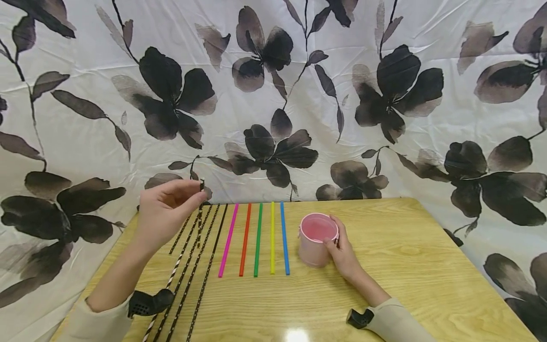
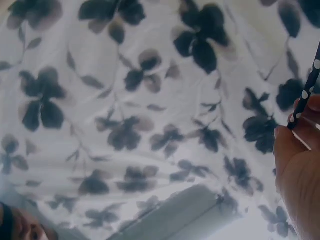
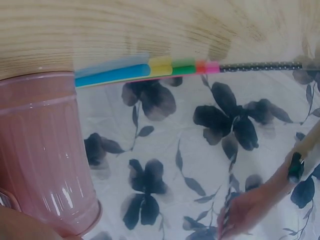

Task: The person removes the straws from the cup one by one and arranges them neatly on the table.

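Note:
My left hand (image 1: 164, 211) is raised over the table's left part, pinching a black straw with white dots (image 2: 311, 77) near its top end between thumb and fingers. The straw hangs down, its lower part over the dark patterned straws (image 1: 184, 280) on the table. To the right, my right hand (image 1: 344, 254) grips the side of a pink bucket (image 1: 309, 254), thumb at the rim and fingers round the far side. The bucket stands upright on the table with its open top up; no contents show. In the right wrist view the bucket (image 3: 45, 150) appears upside down.
Side by side on the wooden table (image 1: 397, 256) lie a pink straw (image 1: 228, 242), a red straw (image 1: 245, 242), a green straw (image 1: 258, 242), a yellow straw (image 1: 272, 242) and a blue straw (image 1: 285, 242). A floral cloth (image 1: 273, 104) hangs behind.

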The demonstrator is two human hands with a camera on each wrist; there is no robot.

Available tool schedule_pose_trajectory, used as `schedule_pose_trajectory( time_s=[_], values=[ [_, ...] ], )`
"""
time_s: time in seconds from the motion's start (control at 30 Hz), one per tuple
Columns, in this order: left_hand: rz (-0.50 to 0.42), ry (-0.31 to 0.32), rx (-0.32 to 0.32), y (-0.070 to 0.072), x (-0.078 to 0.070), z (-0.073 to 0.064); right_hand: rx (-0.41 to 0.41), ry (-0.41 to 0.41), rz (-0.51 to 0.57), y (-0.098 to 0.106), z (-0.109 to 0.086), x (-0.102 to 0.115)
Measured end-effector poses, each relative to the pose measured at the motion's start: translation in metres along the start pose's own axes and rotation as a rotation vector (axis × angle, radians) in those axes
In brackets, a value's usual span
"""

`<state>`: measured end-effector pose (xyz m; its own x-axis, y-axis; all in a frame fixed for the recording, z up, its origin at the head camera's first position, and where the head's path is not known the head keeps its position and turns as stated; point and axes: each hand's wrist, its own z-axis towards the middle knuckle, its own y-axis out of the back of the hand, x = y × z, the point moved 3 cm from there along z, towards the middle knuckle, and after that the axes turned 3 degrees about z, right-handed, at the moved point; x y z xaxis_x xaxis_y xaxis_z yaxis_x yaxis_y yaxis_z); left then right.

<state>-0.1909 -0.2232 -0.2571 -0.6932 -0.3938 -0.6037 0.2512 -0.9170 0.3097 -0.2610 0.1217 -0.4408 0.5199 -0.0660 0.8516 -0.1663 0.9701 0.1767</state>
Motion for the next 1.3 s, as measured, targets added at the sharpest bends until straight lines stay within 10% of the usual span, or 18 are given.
schedule_pose_trajectory(
  time_s=[0.3, 0.6, 1.03, 1.3],
  values=[
    [0.341, 0.289, 0.081, 0.052, 0.044, -0.042, 0.013, -0.018, -0.005, 0.0, -0.001, 0.001],
    [0.437, 0.463, 0.172, 0.08, 0.077, -0.071, 0.0, -0.008, 0.021, 0.0, 0.001, 0.002],
    [0.448, 0.584, 0.213, 0.091, 0.132, -0.126, 0.015, -0.029, 0.014, 0.001, -0.003, -0.003],
    [0.399, 0.679, 0.293, 0.079, 0.161, -0.137, 0.0, -0.022, 0.021, 0.001, 0.0, -0.001]
  ],
)
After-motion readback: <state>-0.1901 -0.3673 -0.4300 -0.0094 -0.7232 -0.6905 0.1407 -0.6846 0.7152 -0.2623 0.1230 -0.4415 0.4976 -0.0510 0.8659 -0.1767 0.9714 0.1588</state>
